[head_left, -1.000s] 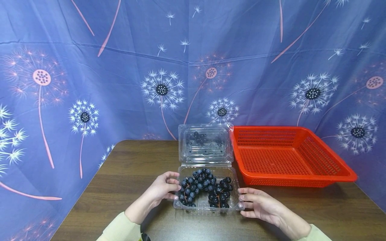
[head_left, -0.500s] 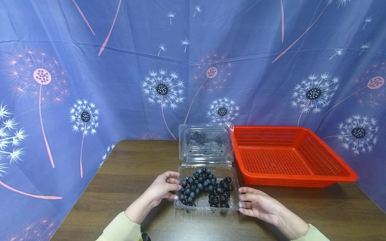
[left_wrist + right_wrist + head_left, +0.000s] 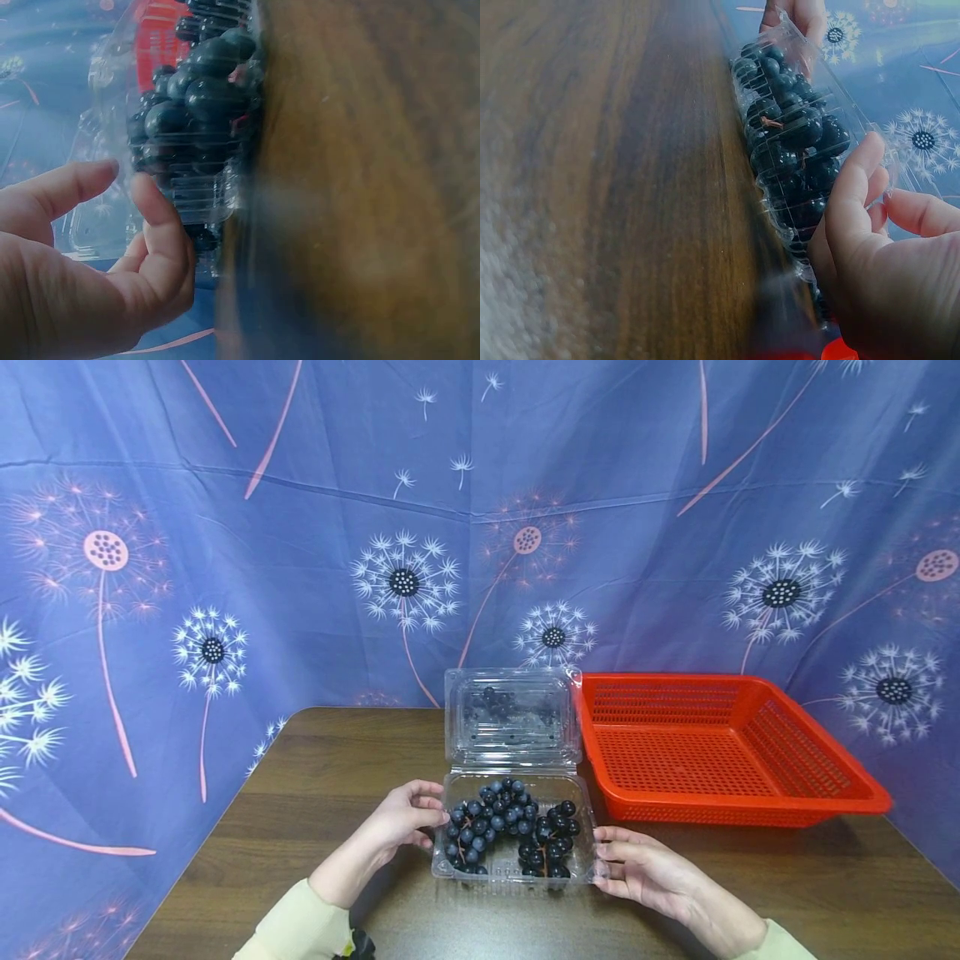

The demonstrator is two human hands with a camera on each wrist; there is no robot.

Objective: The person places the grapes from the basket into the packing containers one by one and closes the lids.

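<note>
A clear plastic clamshell box (image 3: 498, 882) stands on the table with its lid (image 3: 517, 752) raised at the back. Inside lie two bunches of dark grapes: a larger, duller bunch (image 3: 498, 818) at left and a shiny black bunch (image 3: 553, 843) at right. My left hand (image 3: 403, 818) holds the box's left side; in the left wrist view its thumb and curled fingers meet the rim, grapes showing through the wall. My right hand (image 3: 652, 872) grips the front right corner, and the right wrist view has the rim between its thumb and fingers (image 3: 866, 154).
A red perforated plastic basket (image 3: 727, 752) stands right behind the box, close to its right edge. Brown wooden table (image 3: 337, 760) surrounds them, and a blue cloth (image 3: 300, 568) with dandelion prints hangs behind. A small black object (image 3: 363, 945) shows beside the left sleeve.
My left hand has shifted slightly, moving its fingers and thumb up along the box's left side. The right hand, box and grapes look nearly unchanged.
</note>
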